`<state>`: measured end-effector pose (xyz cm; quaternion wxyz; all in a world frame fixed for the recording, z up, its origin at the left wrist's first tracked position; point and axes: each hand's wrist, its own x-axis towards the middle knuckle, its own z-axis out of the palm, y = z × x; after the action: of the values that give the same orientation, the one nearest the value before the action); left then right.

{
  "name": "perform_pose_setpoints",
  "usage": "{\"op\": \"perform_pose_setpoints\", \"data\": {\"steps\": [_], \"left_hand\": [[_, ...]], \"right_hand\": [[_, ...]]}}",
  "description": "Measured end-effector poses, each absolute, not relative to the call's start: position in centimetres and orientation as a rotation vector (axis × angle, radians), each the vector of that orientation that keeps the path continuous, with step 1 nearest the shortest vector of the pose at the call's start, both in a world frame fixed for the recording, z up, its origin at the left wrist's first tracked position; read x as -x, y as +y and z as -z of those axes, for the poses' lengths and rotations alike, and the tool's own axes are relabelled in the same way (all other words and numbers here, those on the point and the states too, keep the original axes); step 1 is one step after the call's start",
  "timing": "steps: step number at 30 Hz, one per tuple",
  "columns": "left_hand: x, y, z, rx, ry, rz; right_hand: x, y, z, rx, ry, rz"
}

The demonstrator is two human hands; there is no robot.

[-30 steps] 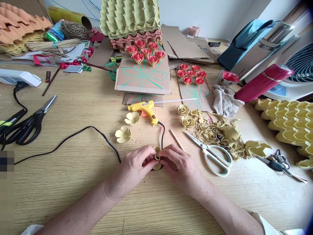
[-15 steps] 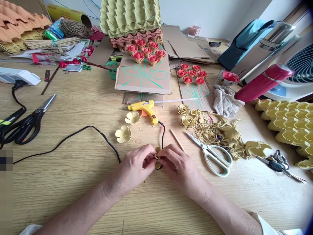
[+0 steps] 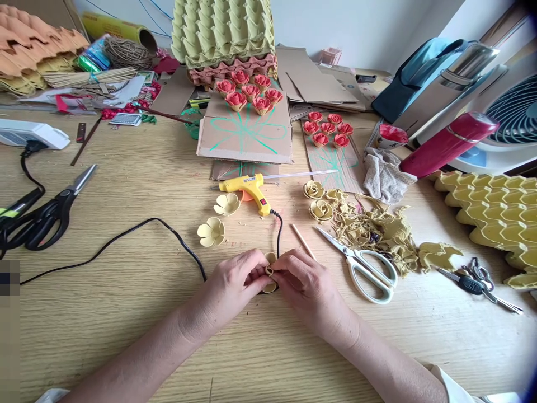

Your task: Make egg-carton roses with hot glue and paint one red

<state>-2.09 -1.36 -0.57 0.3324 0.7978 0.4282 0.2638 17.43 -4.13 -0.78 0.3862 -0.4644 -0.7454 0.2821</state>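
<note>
Between my fingertips is a small yellowish egg-carton flower (image 3: 271,287), its inner petals curled into a ring. My left hand (image 3: 237,274) pinches it from the left, and my right hand (image 3: 302,280) pinches it from the right. Fingers cover much of the flower. Just beyond my hands lie two open petal cups, one nearer (image 3: 211,232) and one farther (image 3: 227,204). A yellow hot glue gun (image 3: 247,183) rests on its side behind them, a clear glue stick poking from its back.
White-handled scissors (image 3: 373,274), a short wooden stick (image 3: 302,240) and a heap of carton scraps (image 3: 377,229) lie right. Two rolled yellow roses (image 3: 321,210) sit beside the scraps. Black scissors (image 3: 54,215) lie left. Red roses (image 3: 250,92) stand on cardboard. A black cord (image 3: 126,230) crosses the table.
The curled inner petals between my fingertips have closed from a wavy S shape into a rounder ring. Both hands stay in nearly the same place; the view has shifted slightly.
</note>
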Motion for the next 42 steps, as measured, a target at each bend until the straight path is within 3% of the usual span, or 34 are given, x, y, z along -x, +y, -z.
{"op": "perform_pose_setpoints", "data": {"steps": [18, 25, 32, 42], "left_hand": [[1.9, -1.2, 0.8, -2.097, 1.152, -0.813], [3.6, 0.3, 0.6, -2.068, 1.190, -1.111], [4.1, 0.6, 0.5, -2.131, 1.107, -1.273], [4.1, 0.5, 0.3, -2.189, 1.036, -1.342]], "right_hand": [[-18.2, -3.7, -0.1, 1.173, -1.940, -0.659], [-16.0, 3.9, -2.6, 1.659, -2.106, -0.473], [-12.1, 10.7, -0.8, 1.996, -2.005, -0.419], [-13.0, 10.1, -0.5, 1.961, -1.820, -0.483]]}}
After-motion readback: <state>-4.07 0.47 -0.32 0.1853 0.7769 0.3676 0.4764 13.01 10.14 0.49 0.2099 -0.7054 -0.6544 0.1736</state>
